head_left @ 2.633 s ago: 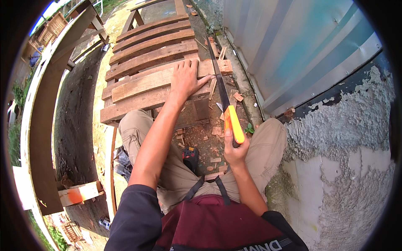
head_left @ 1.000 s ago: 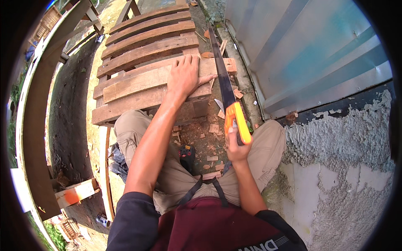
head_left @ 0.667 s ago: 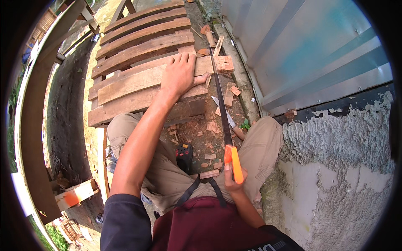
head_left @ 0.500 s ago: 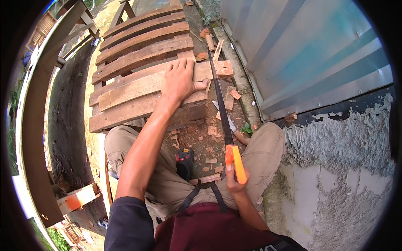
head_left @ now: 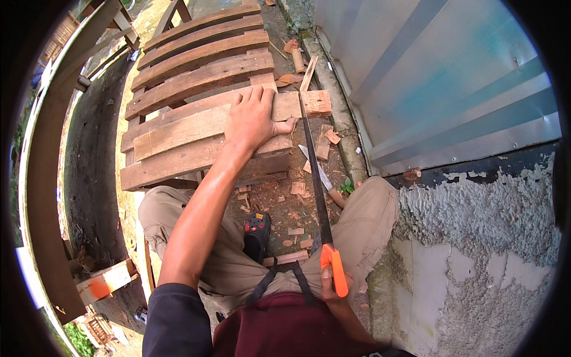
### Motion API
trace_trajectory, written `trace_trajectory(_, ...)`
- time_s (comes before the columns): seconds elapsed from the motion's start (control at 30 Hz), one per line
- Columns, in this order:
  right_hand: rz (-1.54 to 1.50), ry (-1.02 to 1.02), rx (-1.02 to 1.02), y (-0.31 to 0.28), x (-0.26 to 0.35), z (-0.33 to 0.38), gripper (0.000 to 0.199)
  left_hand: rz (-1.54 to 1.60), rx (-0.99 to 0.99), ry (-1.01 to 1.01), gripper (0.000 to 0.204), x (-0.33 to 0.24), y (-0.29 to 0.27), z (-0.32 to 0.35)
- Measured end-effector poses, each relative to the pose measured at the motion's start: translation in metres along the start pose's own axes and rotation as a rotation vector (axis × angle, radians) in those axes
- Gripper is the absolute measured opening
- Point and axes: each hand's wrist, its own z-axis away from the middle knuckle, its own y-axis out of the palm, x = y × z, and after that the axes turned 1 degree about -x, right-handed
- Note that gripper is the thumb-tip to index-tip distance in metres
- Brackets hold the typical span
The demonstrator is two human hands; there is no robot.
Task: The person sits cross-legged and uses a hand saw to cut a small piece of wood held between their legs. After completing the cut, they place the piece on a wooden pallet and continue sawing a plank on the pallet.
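My left hand point(head_left: 252, 114) presses a wooden plank point(head_left: 184, 131) onto a slatted wooden bench point(head_left: 199, 85). Its fingers bend over the top, and its thumb sticks out toward the saw. Low in front of my body, my right hand point(head_left: 329, 287) is closed around the orange handle of a handsaw point(head_left: 319, 193). The dark blade runs away from me, and its far part crosses the plank just right of my left thumb. A short end of the plank juts out to the right of the blade, past the bench.
A knife point(head_left: 322, 174) lies on the ground beside my right knee. Wood offcuts point(head_left: 298, 188) and chips are scattered below the bench. A corrugated metal sheet point(head_left: 440, 83) and a rough plastered wall point(head_left: 476, 238) stand close on the right. A wooden frame point(head_left: 47, 178) rises at left.
My right hand has drawn the saw back toward my body, so the handle sits lower and less blade extends beyond the plank. My left hand keeps its place on the plank.
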Motion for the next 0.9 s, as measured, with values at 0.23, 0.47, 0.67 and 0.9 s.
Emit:
trace_trajectory(0.23, -0.501, 0.192, -0.223, 0.093, 0.008, -0.241, 0.021, 0.010, -0.040, 0.034, 0.073, -0.004, -0.001, -0.013)
trace_trajectory(0.47, -0.049, -0.041, -0.063, 0.033, 0.001, -0.043, 0.011, 0.013, 0.011, -0.008, 0.078, -0.003, -0.005, -0.007)
trace_trajectory(0.67, -0.382, 0.149, -0.145, 0.066, -0.030, -0.131, 0.013, 0.014, -0.052, 0.029, 0.076, -0.003, 0.001, -0.012)
trace_trajectory(0.9, -0.245, 0.024, -0.156, 0.080, -0.003, -0.178, 0.013, 0.012, -0.062, 0.045, 0.074, 0.002, 0.004, -0.010)
